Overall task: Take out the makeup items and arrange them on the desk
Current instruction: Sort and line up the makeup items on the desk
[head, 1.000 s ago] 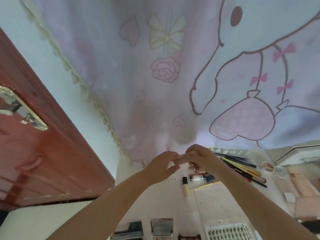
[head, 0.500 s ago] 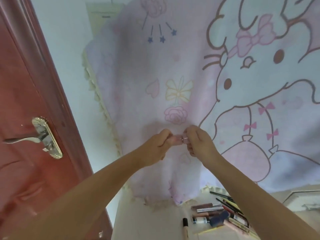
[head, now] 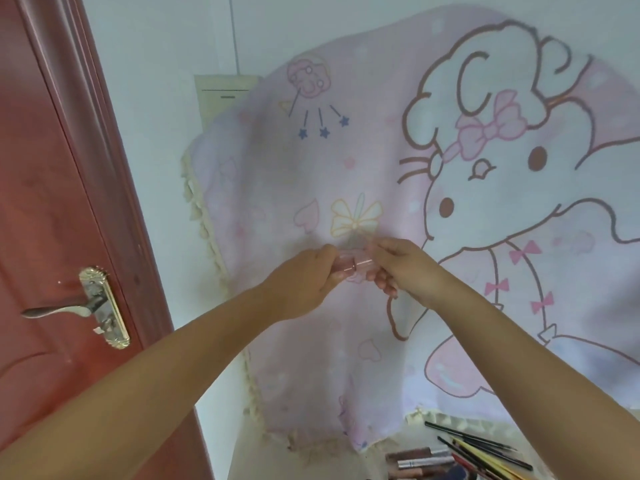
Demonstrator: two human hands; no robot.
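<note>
Makeup, a small pink tube (head: 353, 263), sits between my two hands, raised in front of the cartoon cloth (head: 346, 168) that hangs on the wall. Since half a second ago the view has tipped further up: the door handle (head: 81, 306) now sits lower left, more of the cloth's printed figure shows, and the desk (head: 311, 462) has slid almost out at the bottom edge. The hands have stayed together at the tube, though the clear end is now more exposed between them than before.

I see no container here. The other makeup lies loose on the desk at lower right: a few tubes (head: 422, 462) side by side, and next to them a fan of pencils and brushes (head: 485, 452), partly cut off by the frame.

My left hand (head: 304, 282) has its fingers curled round the darker pink end of the tube, thumb side up. My right hand (head: 405, 265) pinches the clear end, thumb and forefinger closed on it, the remaining fingers folded underneath. The two hands are nearly touching, with only a short stretch of tube showing between them. Both forearms reach up and forward from the bottom corners, converging at the tube. The red door (head: 52, 202) stands to the left.
</note>
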